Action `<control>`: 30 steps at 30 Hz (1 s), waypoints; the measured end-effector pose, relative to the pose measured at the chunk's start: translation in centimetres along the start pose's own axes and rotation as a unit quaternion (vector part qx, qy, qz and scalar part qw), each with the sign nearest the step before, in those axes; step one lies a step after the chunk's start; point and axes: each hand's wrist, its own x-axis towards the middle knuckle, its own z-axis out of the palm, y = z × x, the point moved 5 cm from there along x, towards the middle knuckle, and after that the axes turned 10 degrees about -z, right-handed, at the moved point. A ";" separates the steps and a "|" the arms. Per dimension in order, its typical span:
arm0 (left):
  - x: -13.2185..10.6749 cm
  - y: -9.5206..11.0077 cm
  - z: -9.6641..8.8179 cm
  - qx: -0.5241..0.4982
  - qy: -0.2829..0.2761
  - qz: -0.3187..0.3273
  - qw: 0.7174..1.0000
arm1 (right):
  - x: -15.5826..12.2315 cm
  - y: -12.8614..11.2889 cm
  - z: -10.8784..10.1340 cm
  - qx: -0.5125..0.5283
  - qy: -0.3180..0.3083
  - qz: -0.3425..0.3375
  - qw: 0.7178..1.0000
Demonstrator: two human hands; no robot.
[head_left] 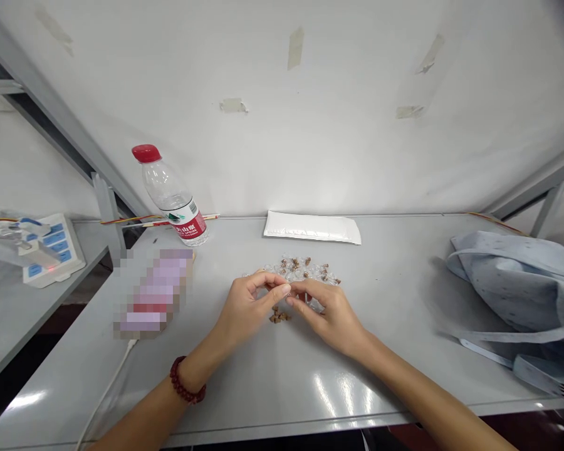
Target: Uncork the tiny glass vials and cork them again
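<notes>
Left hand point(244, 305): thumb and forefinger are standing narrow, tips meeting; I cannot tell what they are gripping.
Right hand point(331, 310): its fingertips are almost touching the left's, also narrow, grip hidden.
Clear pieces point(306, 270): lying behind the hands, toward the surface's point(395, 326) back edge, some showing brown ends.
Brown bits point(279, 317): resting below the fingertips, nearer the front edge.
Handling: steadying with one pinch while gently adjusting with the other is probably helping.
</notes>
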 end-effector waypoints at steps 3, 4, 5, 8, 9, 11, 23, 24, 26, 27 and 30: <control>0.0 -0.2 0.2 -0.033 -0.020 -0.028 0.999 | -0.1 -0.3 -0.1 -0.006 0.013 -0.015 1.000; 0.0 -0.2 0.3 -0.037 -0.019 -0.033 0.999 | -0.1 -0.3 -0.2 -0.012 0.017 -0.023 1.000; -0.1 -0.3 0.3 -0.038 -0.018 -0.035 0.999 | -0.1 -0.4 -0.2 -0.020 0.022 -0.034 0.999; -0.1 -0.2 0.1 -0.016 0.006 -0.031 0.999 | -0.2 -0.4 -0.3 -0.058 0.034 -0.078 0.995; -0.1 -0.2 -0.1 0.000 0.020 -0.028 0.999 | -0.2 -0.3 -0.4 -0.077 0.036 -0.095 0.992; 0.0 -0.1 -0.7 0.046 0.056 -0.018 0.997 | -0.2 0.2 -0.6 -0.125 0.033 -0.117 0.985; 0.7 -0.8 -0.2 0.335 0.012 0.136 0.932 | -0.2 2.4 -1.2 -0.259 -0.130 -0.022 0.957; 0.8 -0.8 -0.5 0.348 0.029 0.146 0.925 | -0.2 2.4 -1.1 -0.264 -0.136 -0.018 0.955; 0.9 -0.9 -0.8 0.378 0.052 0.166 0.909 | -0.3 2.5 -0.9 -0.270 -0.142 -0.013 0.952; 0.9 -1.0 -0.8 0.391 0.055 0.176 0.902 | -0.3 2.5 -0.9 -0.272 -0.144 -0.012 0.951; 0.9 -1.3 -0.6 0.418 0.055 0.193 0.886 | -0.3 2.5 -0.9 -0.278 -0.143 -0.011 0.950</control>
